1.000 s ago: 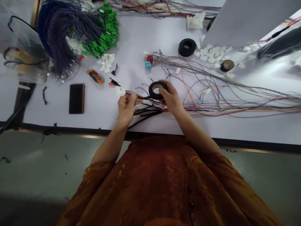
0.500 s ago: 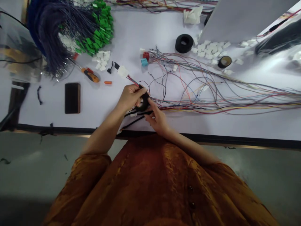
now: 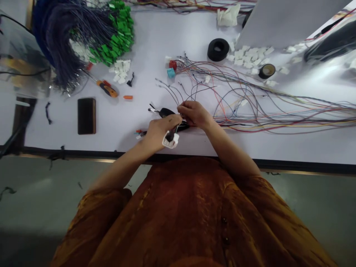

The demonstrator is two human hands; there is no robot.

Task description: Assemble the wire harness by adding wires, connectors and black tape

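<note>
My left hand [image 3: 160, 131] is closed on a wire harness near the table's front edge. A white connector [image 3: 170, 141] on short wires hangs out below its fingers, tilted towards me. Just beyond the left knuckles shows a black tape roll [image 3: 166, 111], partly hidden by the hand. Close to the left fingertips, my right hand [image 3: 197, 114] pinches wires of the same harness. Thin loose wires with bare terminals [image 3: 168, 87] stick out past it. Long coloured wires [image 3: 267, 124] run off to the right. What lies between the fingertips is hidden.
Red [image 3: 172, 65] and light blue connectors [image 3: 170, 73] lie beyond my hands. A large tape roll [image 3: 218, 49] and white connectors [image 3: 249, 57] sit at back right. On the left are a phone-like black object [image 3: 86, 116], a screwdriver [image 3: 107, 89] and green-tipped wires [image 3: 119, 33].
The white connector has swung from beyond my left hand to below it. My right hand has moved up and right, from beside the tape roll to the wires. Loose wire ends now fan out.
</note>
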